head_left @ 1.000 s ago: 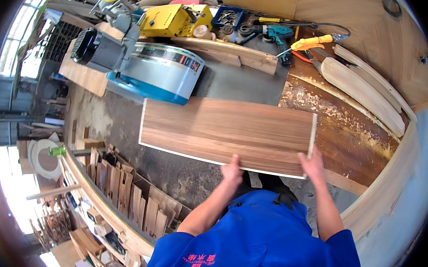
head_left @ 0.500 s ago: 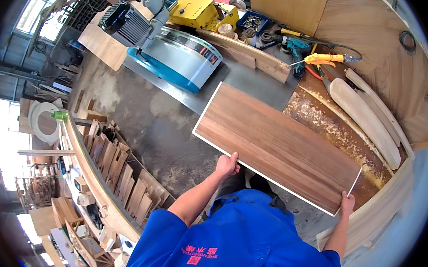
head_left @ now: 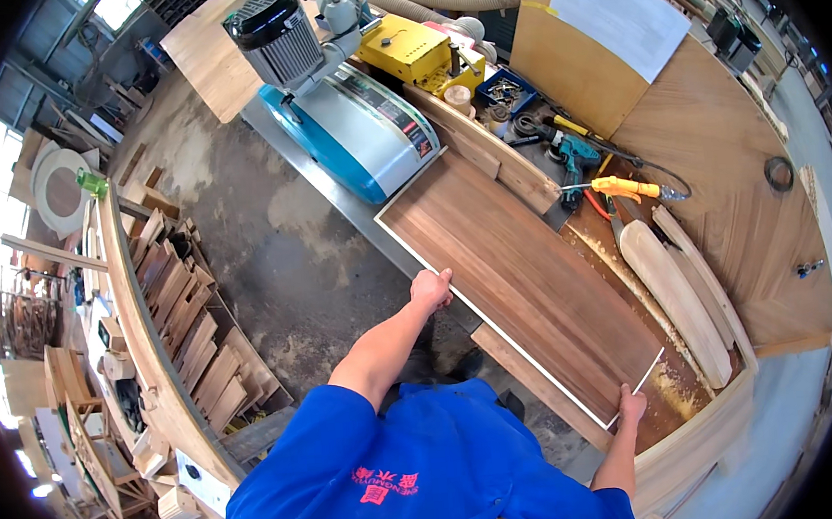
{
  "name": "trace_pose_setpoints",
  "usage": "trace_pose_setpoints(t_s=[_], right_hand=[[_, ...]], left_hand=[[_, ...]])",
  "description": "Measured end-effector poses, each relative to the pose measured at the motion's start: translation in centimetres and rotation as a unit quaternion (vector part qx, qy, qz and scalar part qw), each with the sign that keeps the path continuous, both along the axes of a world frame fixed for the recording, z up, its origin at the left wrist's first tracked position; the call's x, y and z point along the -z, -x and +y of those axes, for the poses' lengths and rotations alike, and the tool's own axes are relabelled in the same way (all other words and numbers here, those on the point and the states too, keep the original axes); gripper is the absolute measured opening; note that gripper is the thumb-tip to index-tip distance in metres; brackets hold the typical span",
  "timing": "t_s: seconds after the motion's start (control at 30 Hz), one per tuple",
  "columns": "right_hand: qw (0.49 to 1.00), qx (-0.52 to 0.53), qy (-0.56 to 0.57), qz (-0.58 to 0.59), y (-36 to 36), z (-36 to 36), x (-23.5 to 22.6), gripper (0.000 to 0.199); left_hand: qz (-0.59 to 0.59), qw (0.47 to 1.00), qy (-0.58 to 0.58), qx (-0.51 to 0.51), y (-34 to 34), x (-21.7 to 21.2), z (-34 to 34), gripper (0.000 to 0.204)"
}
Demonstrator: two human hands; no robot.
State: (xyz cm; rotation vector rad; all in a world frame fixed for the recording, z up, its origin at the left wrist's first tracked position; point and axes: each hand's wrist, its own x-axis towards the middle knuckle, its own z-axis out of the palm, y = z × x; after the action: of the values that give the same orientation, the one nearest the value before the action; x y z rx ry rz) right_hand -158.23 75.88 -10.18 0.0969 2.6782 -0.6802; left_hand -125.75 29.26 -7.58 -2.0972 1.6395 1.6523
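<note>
A long brown wooden panel (head_left: pixel 524 281) with white edging lies on the metal machine table (head_left: pixel 329 184). Its far end reaches up to the blue and grey power feeder (head_left: pixel 354 134). My left hand (head_left: pixel 432 290) is closed on the panel's left edge, thumb on top and the other fingers out of sight below. At the near right corner, my right hand (head_left: pixel 631 405) grips the short end, with most of its fingers hidden. Along the panel's right side runs a wooden fence (head_left: pixel 486 153).
Right of the panel are curved wooden pieces (head_left: pixel 674 290), a teal cordless drill (head_left: pixel 577 163), an orange air blow gun (head_left: pixel 627 187) and a blue tray (head_left: pixel 506 92). A yellow metal box (head_left: pixel 411 48) stands behind the fence. Wood offcuts (head_left: pixel 188 304) are stacked at left, beside a curved wooden edge (head_left: pixel 142 336).
The panel has moved away and left, down against the fence and up to the power feeder. Both hands have travelled with it, still holding it. The view has shifted.
</note>
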Motion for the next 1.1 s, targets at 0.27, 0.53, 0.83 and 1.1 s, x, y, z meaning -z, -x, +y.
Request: trace_pose_setpoints(t_s=[0.27,0.53,0.83,1.1], right_hand=[[0.999,-0.045,-0.027,-0.001,-0.1,-1.0,0.9,0.052],[0.992,-0.114,-0.042,0.022,-1.6,-3.6,2.3,0.055],[0.896,-0.43,-0.069,0.084,-9.9,-12.8,-8.8,0.079],[0.864,-0.483,-0.109,0.091,-13.4,-14.4,-3.0,0.084]], left_hand=[[-0.012,1.0,-0.001,-0.012,-0.9,0.6,-3.2,0.051],[-0.004,0.999,0.008,-0.037,-3.0,0.7,-6.4,0.049],[0.068,0.997,0.027,-0.005,-4.9,3.6,-11.5,0.045],[0.048,0.997,-0.037,-0.044,-6.7,6.8,-16.6,0.041]])
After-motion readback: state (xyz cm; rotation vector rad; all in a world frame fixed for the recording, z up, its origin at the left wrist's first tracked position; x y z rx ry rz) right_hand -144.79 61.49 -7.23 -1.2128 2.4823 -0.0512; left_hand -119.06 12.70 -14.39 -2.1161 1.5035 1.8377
